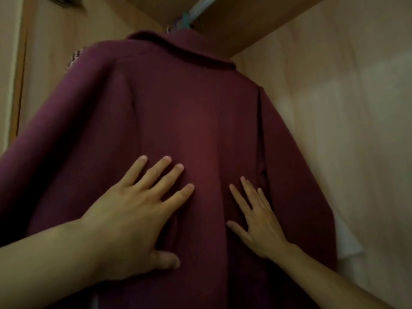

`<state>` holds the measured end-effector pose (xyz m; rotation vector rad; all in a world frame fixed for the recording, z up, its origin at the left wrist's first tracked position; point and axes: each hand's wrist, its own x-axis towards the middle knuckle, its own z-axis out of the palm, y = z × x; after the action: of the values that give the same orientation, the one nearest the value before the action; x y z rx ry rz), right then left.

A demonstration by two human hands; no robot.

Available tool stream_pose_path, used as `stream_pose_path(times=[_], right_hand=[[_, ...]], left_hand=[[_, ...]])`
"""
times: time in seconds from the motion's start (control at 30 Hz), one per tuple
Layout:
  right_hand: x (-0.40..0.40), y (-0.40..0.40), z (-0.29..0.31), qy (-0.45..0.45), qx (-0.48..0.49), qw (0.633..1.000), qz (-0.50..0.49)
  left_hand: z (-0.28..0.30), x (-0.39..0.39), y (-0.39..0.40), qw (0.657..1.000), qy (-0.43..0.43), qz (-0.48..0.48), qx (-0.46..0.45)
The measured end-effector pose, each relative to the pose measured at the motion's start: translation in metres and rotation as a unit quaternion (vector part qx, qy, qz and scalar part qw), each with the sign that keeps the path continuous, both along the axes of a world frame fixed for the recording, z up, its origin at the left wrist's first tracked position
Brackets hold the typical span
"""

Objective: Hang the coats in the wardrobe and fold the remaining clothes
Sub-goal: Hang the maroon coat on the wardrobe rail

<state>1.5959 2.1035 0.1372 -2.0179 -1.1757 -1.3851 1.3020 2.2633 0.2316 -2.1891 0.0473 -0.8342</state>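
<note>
The burgundy coat (pixel 182 112) hangs inside the wardrobe, its back towards us, collar up near the pale rail (pixel 201 5) where a hanger hook (pixel 178 25) just shows above the collar; it looks like thick, felted wool, so I'd judge it heavy for a garment, soft but with enough body to keep its shoulders square, not slippery, and in no way fragile; the sensible places to take hold would be the shoulders or the collar by the hanger, since a pull lower down would only drag the cloth and tilt the hanger; the left hand (pixel 133 210) lies flat on the middle of the coat's back, fingers spread and straight, thumb pressed low against the cloth, gripping nothing; the right hand (pixel 256 221) lies flat just beside it, fingers fanned upward, likewise holding nothing, only pressing; both seem to be smoothing or steadying the coat so it hangs plumb; a sliver of patterned fabric (pixel 75 58) peeps out behind the coat's left shoulder, something white (pixel 347 239) shows past its right edge, and the light wooden side panel (pixel 345 108) of the wardrobe stands close on that side; folding of other clothes is nowhere in sight here.
</note>
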Motion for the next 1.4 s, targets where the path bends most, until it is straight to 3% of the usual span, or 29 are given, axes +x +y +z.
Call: stream_pose_path(times=[0.23,0.37,0.57,0.73,1.03,1.2,1.4], right_hand=[[0.003,-0.001,-0.017,0.023,-0.074,0.989,-0.122],[0.004,-0.001,-0.02,0.047,-0.119,0.978,-0.165],[-0.018,-0.014,-0.021,0.076,-0.108,0.979,-0.152],[-0.043,-0.03,-0.02,0.093,-0.05,0.992,-0.068],[-0.078,-0.064,-0.009,0.168,0.138,0.973,0.074],[-0.109,-0.082,-0.013,0.194,0.131,0.971,0.052],[-0.173,-0.112,0.007,0.169,0.088,0.982,-0.013]], left_hand=[[-0.002,-0.031,0.03,0.995,0.006,0.086,0.047],[-0.002,-0.036,0.037,0.991,0.011,0.13,0.031],[-0.004,-0.029,0.035,0.986,0.005,0.167,0.022],[-0.01,-0.035,0.014,0.986,0.004,0.166,-0.001],[-0.011,-0.044,-0.042,0.986,-0.05,0.044,-0.151],[-0.011,-0.053,-0.063,0.992,-0.049,-0.005,-0.112],[-0.012,-0.074,-0.078,0.969,-0.07,-0.173,-0.16]])
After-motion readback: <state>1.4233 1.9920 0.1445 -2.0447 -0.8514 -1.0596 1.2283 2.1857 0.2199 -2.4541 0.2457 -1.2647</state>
